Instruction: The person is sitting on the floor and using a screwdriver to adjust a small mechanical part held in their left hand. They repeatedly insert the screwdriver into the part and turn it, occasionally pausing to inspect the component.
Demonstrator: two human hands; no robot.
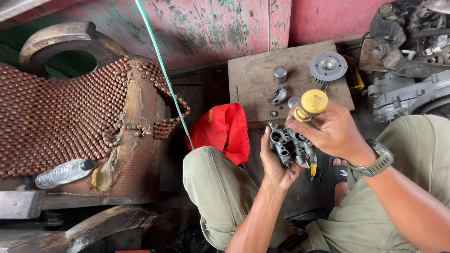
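Left hand cups the carburetor, right hand closed on the screwdriver; I'd keep the tip seated square and turn slowly.

Carburettor: in left hand, centre frame.
Screwdriver: in right hand, above carburettor.
Board: 12 o'clock of hands.
Bottle: 9 o'clock, on seat.

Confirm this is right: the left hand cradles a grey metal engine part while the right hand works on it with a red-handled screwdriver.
Not quite. The head view shows the screwdriver has a yellow handle, not red. The rest holds: the left hand cradles the grey metal engine part while the right hand works on it with that screwdriver.
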